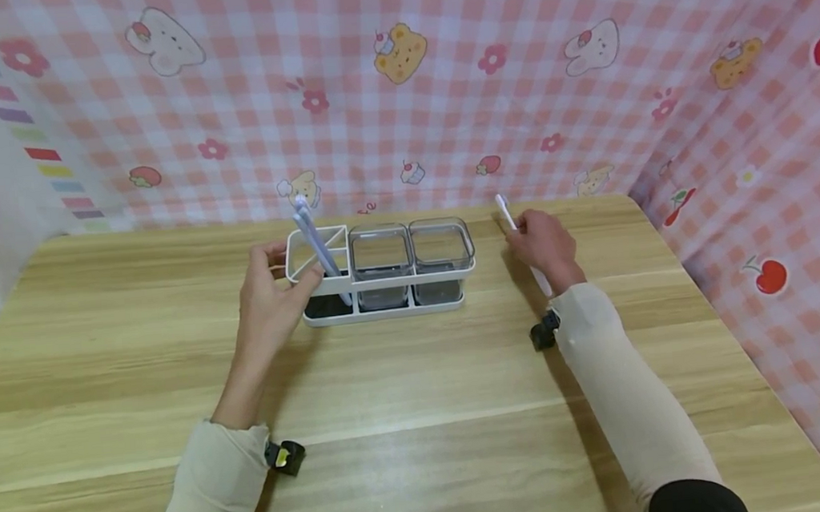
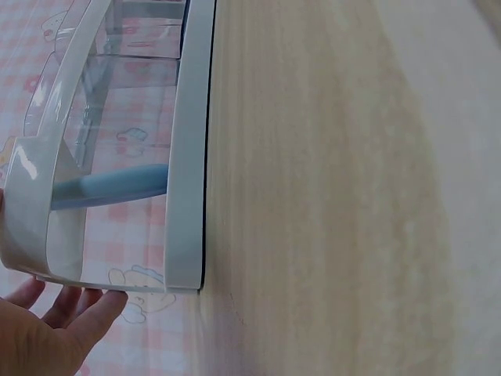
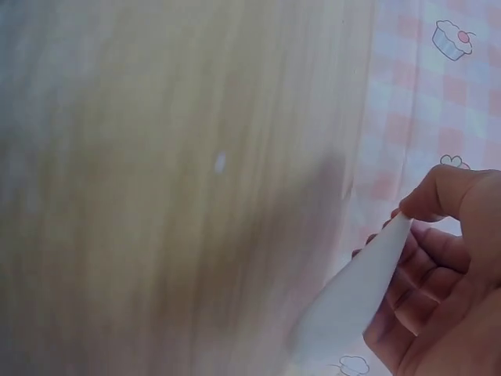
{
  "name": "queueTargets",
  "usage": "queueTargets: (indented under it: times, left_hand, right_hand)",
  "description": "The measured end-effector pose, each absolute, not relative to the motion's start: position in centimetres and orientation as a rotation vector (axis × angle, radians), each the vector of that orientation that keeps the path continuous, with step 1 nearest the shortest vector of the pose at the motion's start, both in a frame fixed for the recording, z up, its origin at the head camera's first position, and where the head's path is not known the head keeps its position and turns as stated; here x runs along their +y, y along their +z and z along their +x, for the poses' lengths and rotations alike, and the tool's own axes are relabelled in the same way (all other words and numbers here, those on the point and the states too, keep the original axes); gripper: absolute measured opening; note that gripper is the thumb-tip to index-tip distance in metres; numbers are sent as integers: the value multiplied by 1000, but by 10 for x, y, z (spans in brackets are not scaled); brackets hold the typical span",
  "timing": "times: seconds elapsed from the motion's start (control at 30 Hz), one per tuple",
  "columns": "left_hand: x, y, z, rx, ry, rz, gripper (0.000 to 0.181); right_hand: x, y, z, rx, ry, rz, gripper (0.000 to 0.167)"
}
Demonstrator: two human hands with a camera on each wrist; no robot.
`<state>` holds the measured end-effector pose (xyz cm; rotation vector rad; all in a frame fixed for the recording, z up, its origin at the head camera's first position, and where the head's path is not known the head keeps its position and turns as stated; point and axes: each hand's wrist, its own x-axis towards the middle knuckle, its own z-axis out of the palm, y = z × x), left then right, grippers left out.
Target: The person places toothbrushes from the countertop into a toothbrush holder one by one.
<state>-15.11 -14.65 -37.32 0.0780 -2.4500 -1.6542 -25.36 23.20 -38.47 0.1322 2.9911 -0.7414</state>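
Observation:
A white toothbrush holder stands on the table with two clear cups side by side in it. In its divided left section leans a light blue toothbrush, whose blue handle also shows in the left wrist view. My left hand grips the holder's left end, thumb at the front and fingers round the side. Off to the right, my right hand pinches a white toothbrush above the table. Its white handle widens away from the fingertips in the right wrist view.
The wooden table ends at a pink checked cloth with cartoon prints behind, and more of that cloth hangs along the right side. Small black cameras sit at both wrists.

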Motion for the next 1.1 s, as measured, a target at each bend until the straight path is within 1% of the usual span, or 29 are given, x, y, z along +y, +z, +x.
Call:
queueTargets:
  times: [0.27, 0.43, 0.63, 0.87, 1.1]
  left_hand:
    - [-146, -375, -152, -2451, -1646, 73, 62]
    - [-147, -375, -152, -2448, -1650, 71, 62]
    - [-146, -375, -151, -2440, -1656, 80, 61]
    - [-146, -374, -149, -2444, -1667, 91, 61]
    - [-146, -373, -150, -2458, -1662, 87, 62]
  right_hand:
    - [232, -381, -249, 3011, -812, 134, 27]
    - [232, -376, -248, 3037, -823, 99, 29]
    - [230, -367, -246, 3100, -803, 36, 28]
    - [224, -356, -242, 3158, -902, -47, 27]
    - [215, -339, -237, 3217, -991, -134, 21]
